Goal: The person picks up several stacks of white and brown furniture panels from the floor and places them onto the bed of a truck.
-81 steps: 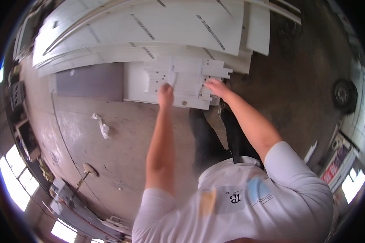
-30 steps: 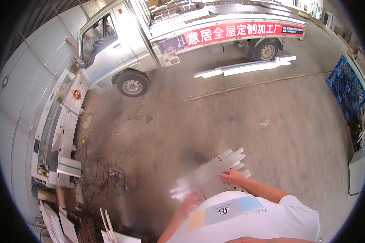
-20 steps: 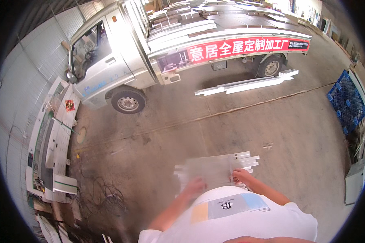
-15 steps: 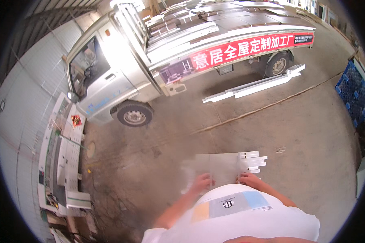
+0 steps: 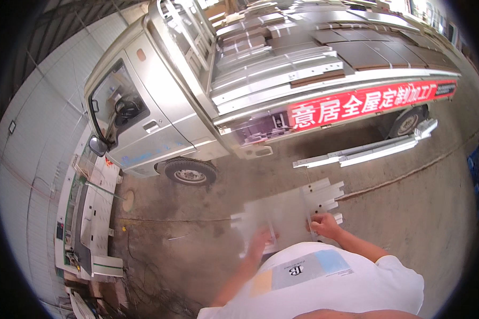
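My right hand (image 5: 324, 225): fingers curled in tight at the right strap (image 5: 306, 204), gripping the bundle by it. My left hand (image 5: 261, 239): blurred, fingers bent in at the left strap (image 5: 272, 226), also holding the bundle; exact finger positions too smeared to read. The bundle (image 5: 288, 208) is pale flat strips, held in front of my belly, spanning both hands and sticking out past each. Its ends are uneven, dark holes show near the right end, and the left part is blurred. White shirt (image 5: 303, 276) just below it, with a yellow, grey and blue print.

Beyond the bundle, floor (image 5: 239, 196), brownish, a seam running across. Farther out, more strips (image 5: 364, 150), long and white, on the floor alongside the truck (image 5: 159, 125). Truck stands side-on, cab to the left, red banner (image 5: 356, 109) along its bed. Bed loaded with brown panels (image 5: 378, 55) and white boards (image 5: 277, 77). Left: a long machine (image 5: 98, 218), pale, near the wall (image 5: 42, 127); dark cables (image 5: 151, 284) loose on the floor at lower left. Something blue at the right rim, mostly cut off, can't tell what.
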The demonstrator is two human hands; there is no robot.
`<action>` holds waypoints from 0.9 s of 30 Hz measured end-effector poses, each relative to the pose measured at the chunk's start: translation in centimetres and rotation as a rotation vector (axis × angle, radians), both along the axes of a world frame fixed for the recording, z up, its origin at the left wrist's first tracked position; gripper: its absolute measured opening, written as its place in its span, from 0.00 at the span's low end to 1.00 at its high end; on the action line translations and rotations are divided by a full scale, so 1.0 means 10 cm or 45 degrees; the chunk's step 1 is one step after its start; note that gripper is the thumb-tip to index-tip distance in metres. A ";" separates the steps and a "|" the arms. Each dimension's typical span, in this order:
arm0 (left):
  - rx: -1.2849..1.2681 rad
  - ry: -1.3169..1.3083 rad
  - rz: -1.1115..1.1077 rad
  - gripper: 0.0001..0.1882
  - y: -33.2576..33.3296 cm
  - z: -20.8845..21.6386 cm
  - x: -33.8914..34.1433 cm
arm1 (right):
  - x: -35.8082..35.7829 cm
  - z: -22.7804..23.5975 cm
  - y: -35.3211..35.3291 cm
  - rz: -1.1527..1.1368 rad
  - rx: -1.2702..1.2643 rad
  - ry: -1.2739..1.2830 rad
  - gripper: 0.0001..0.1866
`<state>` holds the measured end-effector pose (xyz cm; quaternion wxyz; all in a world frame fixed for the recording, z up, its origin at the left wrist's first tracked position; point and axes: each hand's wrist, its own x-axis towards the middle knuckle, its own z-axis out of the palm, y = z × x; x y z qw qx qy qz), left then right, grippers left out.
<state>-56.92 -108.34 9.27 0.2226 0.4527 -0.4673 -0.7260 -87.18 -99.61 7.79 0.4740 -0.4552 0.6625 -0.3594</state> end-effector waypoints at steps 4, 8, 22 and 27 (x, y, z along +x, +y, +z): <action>-0.607 0.105 0.010 0.12 -1.11 0.58 -0.37 | -0.22 0.21 -1.15 -0.112 -0.368 0.053 0.10; -0.642 0.115 -0.054 0.24 -2.38 0.51 -0.51 | -0.34 0.82 -2.20 -0.188 -0.466 0.101 0.06; -0.700 0.282 -0.210 0.20 -6.06 2.16 -2.21 | -1.61 2.33 -5.15 -0.417 -0.886 0.064 0.19; -0.722 0.288 0.023 0.15 -7.42 2.58 -2.86 | -2.28 2.81 -6.84 -0.377 -0.752 -0.048 0.13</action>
